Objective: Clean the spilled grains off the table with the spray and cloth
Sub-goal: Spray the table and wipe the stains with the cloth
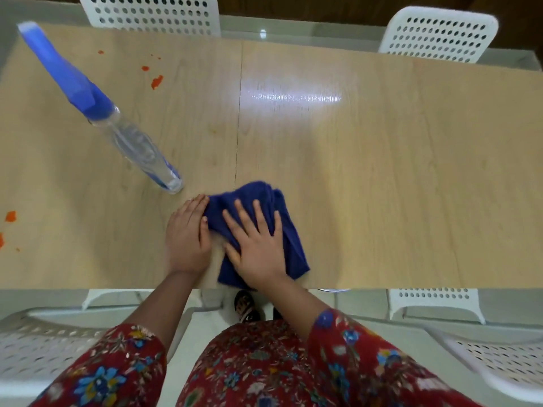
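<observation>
A dark blue cloth [289, 243] lies bunched on the wooden table [382, 171] near its front edge. My right hand [258, 248] presses flat on top of the cloth with its fingers spread. My left hand [188, 235] rests flat on the table at the cloth's left edge, fingertips touching the fabric. A clear spray bottle [129, 139] with a blue nozzle stands left of the cloth. Orange spilled bits [156, 81] lie at the far left of the table, with more orange bits [10, 216] at the left edge.
White perforated chairs stand around the table: one at the back left [152, 13], one at the back right [440, 33], and two on my side at the front left [44, 342] and front right [484, 353]. A seam [238, 127] runs across the tabletop.
</observation>
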{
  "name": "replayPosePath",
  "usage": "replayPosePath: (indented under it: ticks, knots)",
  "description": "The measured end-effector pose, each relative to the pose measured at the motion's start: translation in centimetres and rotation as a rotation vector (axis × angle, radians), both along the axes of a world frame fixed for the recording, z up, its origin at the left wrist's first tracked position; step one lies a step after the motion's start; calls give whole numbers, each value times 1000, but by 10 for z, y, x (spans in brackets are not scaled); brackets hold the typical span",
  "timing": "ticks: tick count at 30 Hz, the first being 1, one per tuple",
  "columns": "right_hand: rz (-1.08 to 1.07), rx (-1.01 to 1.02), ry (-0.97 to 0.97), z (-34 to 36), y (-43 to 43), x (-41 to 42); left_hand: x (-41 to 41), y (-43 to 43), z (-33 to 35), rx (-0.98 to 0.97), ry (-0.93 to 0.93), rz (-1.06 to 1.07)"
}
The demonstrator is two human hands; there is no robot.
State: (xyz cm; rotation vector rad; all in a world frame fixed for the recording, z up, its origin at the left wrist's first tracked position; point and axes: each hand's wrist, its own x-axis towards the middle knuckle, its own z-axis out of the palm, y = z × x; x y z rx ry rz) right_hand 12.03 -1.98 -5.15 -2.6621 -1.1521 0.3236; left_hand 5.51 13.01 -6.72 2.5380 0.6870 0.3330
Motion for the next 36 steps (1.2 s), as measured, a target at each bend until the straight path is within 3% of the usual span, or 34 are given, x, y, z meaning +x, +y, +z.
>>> replayPosePath:
  ticks: [3,6,8,10,14,17,19,21,23,25,28,31,36]
  knots:
    - [80,-17,-51,-5,-63,12,0,-3,2,12,2,-2]
    - [-243,-138,-106,-8,-94,73,1,-2,3,11,8,-1]
    - [-507,-166,-93,-5,-73,113,1,-2,3,21,2,1]
    - [-601,-133,-42,-1,-29,125,1,-3,3,20,-3,1]
    - [-176,-55,-23,-3,27,43,1,-2,3,-1,-15,9]
    - [89,-19,-55,-3,-27,-9,0,-1,2,-10,-19,2]
    - [44,-41,-91,-6,-80,11,0,-2,2,-16,-12,-4]
    - [-164,-134,-141,-9,-107,50,1,-3,4,-20,-16,-4]
    - [-415,-175,-133,-9,-90,84,1,-4,7,-12,-20,-2]
    - [-506,-151,-93,-6,-42,90,1,-5,9,-7,-11,-4]
    - [-243,-125,-68,-7,14,46,1,-4,8,-9,6,-8]
    - [-7,-58,-50,-5,-4,1,2,-2,8,-24,13,-35]
    - [-46,-105,19,3,-89,16,-3,-8,16,44,67,-119]
